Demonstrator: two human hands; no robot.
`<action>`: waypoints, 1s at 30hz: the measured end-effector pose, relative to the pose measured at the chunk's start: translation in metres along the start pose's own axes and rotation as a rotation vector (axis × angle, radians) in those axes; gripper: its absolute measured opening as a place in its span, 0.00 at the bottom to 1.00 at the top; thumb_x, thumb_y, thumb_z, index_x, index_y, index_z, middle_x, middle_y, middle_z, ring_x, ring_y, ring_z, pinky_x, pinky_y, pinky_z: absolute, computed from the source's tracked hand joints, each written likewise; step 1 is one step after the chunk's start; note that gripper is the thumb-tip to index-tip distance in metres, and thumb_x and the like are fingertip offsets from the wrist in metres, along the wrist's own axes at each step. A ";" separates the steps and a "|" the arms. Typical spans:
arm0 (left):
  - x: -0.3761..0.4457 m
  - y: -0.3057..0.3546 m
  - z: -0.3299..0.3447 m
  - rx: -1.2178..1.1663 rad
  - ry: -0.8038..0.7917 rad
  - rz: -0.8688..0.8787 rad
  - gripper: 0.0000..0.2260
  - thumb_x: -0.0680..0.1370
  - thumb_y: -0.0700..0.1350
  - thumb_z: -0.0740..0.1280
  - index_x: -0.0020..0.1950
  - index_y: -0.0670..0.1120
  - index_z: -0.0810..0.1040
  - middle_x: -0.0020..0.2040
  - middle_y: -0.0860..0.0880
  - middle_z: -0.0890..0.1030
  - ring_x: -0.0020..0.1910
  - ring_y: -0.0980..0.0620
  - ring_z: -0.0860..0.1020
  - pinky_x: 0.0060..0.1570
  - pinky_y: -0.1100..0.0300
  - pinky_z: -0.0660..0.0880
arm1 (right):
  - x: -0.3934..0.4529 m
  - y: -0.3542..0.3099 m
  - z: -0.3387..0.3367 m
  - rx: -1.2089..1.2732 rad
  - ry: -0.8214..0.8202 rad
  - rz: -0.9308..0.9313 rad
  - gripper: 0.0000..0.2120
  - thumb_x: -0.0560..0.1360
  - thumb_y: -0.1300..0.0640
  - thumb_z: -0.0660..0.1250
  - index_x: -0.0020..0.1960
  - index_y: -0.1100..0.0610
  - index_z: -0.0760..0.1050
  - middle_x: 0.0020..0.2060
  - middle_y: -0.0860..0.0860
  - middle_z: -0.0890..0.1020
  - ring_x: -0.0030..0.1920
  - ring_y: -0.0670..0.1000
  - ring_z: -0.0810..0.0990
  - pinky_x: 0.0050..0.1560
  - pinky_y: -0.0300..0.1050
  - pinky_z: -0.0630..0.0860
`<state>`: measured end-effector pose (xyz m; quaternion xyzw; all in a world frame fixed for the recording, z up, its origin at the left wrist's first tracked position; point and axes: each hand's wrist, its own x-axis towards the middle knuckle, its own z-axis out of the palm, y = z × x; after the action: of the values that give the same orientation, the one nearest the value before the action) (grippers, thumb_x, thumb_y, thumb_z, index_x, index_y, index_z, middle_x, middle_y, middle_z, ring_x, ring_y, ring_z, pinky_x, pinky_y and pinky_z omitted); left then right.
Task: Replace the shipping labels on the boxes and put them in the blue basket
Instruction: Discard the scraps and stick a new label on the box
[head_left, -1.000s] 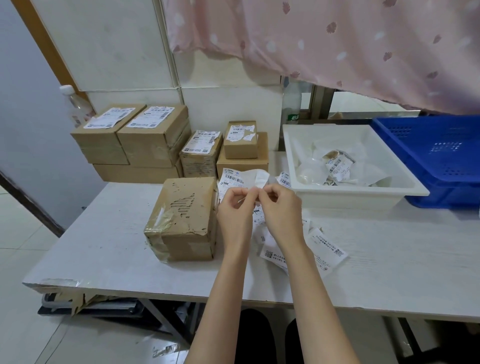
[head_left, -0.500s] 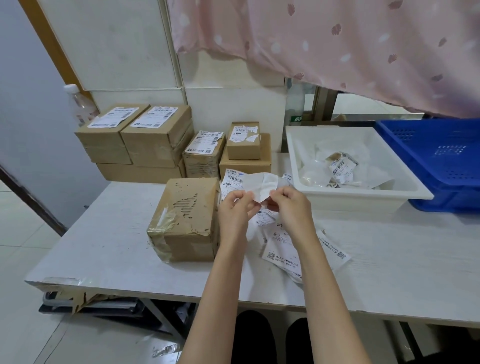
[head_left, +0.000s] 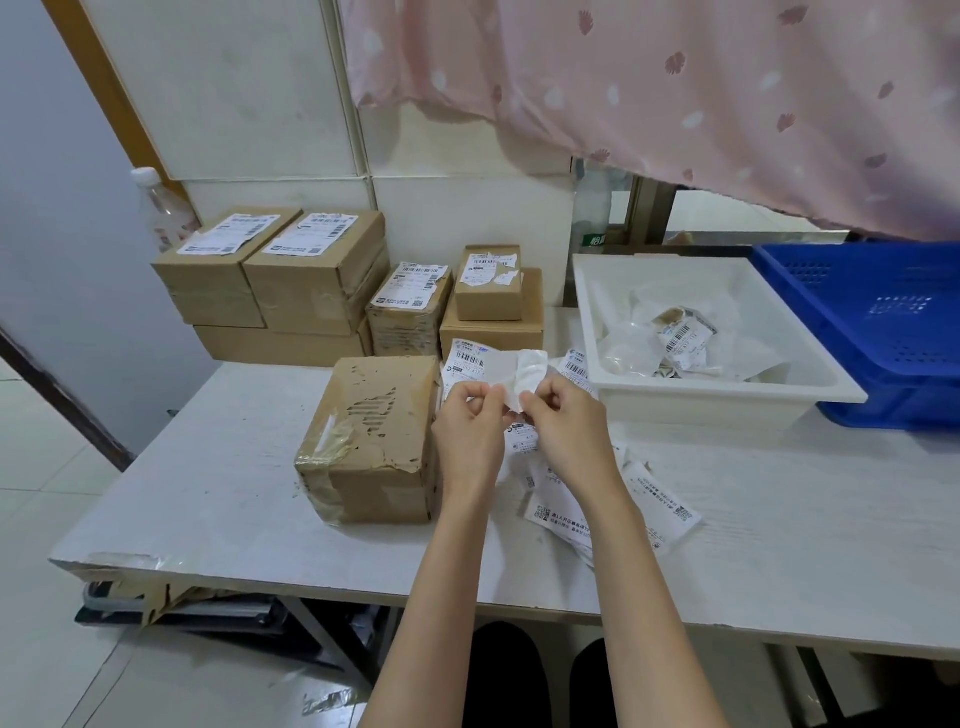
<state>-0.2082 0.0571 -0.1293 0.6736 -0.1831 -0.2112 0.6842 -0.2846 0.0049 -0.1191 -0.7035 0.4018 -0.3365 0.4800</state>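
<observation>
At a white table (head_left: 208, 467), my left hand (head_left: 470, 434) and right hand (head_left: 563, 423) pinch a shipping label (head_left: 470, 364) between them, its blank backing (head_left: 524, 369) curling away at the top. A scuffed cardboard box (head_left: 374, 436), its top torn bare, sits just left of my hands. More labels (head_left: 613, 504) lie beneath my right wrist. Labelled boxes (head_left: 311, 275) are stacked behind; the blue basket (head_left: 883, 322) stands far right, beside a white tray (head_left: 727, 389) of scraps.

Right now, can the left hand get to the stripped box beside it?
Probably yes. The box sits right next to the left hand with nothing between them, but both that hand and the right hand are busy with a label.
</observation>
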 end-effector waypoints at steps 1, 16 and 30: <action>0.000 0.000 -0.001 -0.010 -0.009 -0.011 0.06 0.79 0.41 0.66 0.43 0.46 0.75 0.35 0.52 0.81 0.34 0.60 0.82 0.50 0.59 0.79 | 0.000 0.001 0.000 0.021 -0.005 0.017 0.11 0.77 0.60 0.65 0.36 0.59 0.70 0.34 0.53 0.78 0.41 0.55 0.80 0.46 0.47 0.75; 0.003 0.002 -0.004 -0.221 -0.095 -0.198 0.06 0.81 0.38 0.62 0.45 0.41 0.75 0.47 0.39 0.78 0.47 0.47 0.83 0.50 0.61 0.80 | 0.008 0.008 -0.018 0.380 -0.106 0.214 0.08 0.78 0.64 0.64 0.40 0.60 0.72 0.41 0.58 0.80 0.37 0.46 0.85 0.49 0.45 0.71; -0.010 0.000 0.000 -0.056 -0.006 0.005 0.05 0.82 0.42 0.60 0.47 0.44 0.70 0.43 0.51 0.73 0.46 0.51 0.74 0.44 0.65 0.78 | 0.003 0.005 0.013 -0.045 0.076 0.027 0.14 0.74 0.52 0.68 0.38 0.62 0.70 0.36 0.52 0.77 0.38 0.53 0.78 0.44 0.51 0.76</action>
<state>-0.2164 0.0622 -0.1285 0.6532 -0.1807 -0.2166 0.7027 -0.2734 0.0063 -0.1277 -0.6953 0.4368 -0.3471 0.4530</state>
